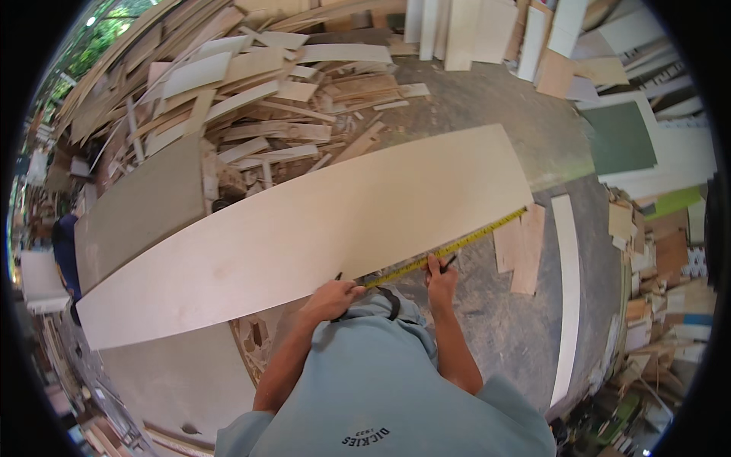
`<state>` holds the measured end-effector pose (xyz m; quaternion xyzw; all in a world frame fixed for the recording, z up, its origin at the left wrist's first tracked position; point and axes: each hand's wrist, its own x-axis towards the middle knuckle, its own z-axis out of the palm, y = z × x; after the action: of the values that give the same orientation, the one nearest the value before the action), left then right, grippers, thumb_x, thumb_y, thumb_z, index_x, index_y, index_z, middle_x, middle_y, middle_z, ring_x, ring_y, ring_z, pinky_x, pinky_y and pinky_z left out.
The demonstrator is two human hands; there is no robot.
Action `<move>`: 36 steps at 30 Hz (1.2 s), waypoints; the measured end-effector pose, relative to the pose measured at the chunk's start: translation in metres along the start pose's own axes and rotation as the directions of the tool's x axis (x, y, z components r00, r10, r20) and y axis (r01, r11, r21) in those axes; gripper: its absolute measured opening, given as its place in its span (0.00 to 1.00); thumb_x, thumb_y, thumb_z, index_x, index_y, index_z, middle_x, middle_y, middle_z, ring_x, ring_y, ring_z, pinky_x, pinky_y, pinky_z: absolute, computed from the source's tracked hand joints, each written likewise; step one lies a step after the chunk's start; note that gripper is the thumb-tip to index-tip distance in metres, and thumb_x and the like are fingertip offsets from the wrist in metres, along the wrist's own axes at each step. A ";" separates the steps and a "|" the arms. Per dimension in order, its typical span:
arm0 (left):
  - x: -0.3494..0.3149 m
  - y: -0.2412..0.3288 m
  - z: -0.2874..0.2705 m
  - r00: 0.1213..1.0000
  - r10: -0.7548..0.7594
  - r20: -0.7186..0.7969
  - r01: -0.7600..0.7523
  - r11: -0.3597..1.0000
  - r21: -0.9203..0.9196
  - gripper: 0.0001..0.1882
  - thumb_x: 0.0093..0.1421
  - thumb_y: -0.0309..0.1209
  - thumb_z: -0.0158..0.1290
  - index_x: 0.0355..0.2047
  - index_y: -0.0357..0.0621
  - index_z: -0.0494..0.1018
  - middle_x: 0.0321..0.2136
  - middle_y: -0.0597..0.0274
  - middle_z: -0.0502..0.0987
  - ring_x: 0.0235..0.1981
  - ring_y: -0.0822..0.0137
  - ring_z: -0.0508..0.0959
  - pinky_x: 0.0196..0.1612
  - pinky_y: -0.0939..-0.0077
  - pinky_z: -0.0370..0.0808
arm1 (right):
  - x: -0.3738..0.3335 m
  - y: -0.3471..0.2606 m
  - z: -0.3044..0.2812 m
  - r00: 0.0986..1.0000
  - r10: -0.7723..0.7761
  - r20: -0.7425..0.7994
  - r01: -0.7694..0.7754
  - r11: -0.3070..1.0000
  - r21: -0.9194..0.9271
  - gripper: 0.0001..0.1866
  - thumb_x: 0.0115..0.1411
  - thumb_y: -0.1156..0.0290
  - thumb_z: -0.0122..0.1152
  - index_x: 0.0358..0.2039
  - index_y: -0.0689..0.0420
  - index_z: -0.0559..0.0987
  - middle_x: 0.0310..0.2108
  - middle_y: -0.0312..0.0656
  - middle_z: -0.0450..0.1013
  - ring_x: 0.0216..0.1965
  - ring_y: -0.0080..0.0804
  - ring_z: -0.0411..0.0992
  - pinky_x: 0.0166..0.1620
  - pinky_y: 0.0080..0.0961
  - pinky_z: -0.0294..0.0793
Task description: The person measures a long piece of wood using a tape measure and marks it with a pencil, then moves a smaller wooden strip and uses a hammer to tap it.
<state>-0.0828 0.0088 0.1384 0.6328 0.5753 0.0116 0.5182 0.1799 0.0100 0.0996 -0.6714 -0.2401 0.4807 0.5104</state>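
- Left hand (330, 300) curls closed on the tape (480, 234), board (327, 228) at 12 o'clock.
- Right hand (441, 280) clasps a dark stick (449, 263), fingertips touching tape at 11 o'clock.

A pale blue shirt (373, 365) shows loose, short sleeves (518, 407). Small dark lettering (366, 438) curves across its fabric. Forearms (289, 358) and hands (330, 300) are bare.

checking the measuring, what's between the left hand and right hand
The head view shows a yellow tape measure between the left hand and right hand, along the near edge of the pale board.
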 end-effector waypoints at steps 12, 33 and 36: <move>-0.104 -0.114 -0.035 0.921 -0.254 -0.296 0.254 0.966 -0.036 0.20 0.60 0.46 0.56 0.26 0.40 0.78 0.15 0.51 0.74 0.19 0.50 0.74 0.27 0.60 0.70 | 0.142 0.028 -0.081 0.939 -0.107 -0.327 0.034 0.975 -0.221 0.19 0.64 0.63 0.60 0.18 0.56 0.71 0.15 0.33 0.67 0.14 0.19 0.59 0.18 0.23 0.56; -0.118 -0.129 -0.046 0.825 -0.317 -0.469 0.382 0.923 0.049 0.22 0.59 0.48 0.57 0.27 0.39 0.80 0.13 0.51 0.71 0.16 0.55 0.72 0.26 0.63 0.69 | 0.156 0.018 -0.086 0.953 0.033 -0.300 -0.135 0.935 -0.327 0.17 0.66 0.61 0.55 0.23 0.57 0.72 0.15 0.33 0.66 0.12 0.20 0.59 0.15 0.22 0.55; -0.113 -0.131 -0.053 0.840 -0.335 -0.427 0.405 0.911 0.083 0.23 0.59 0.51 0.56 0.28 0.40 0.81 0.14 0.50 0.73 0.19 0.53 0.74 0.29 0.61 0.71 | 0.146 0.006 -0.079 0.947 0.093 -0.306 -0.173 0.954 -0.245 0.16 0.67 0.63 0.55 0.23 0.57 0.70 0.15 0.32 0.65 0.12 0.19 0.57 0.15 0.21 0.53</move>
<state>-0.2475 -0.0664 0.1408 0.5351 0.7798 -0.0080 0.3248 0.3108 0.0910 0.0373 -0.8125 -0.1791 0.3733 0.4103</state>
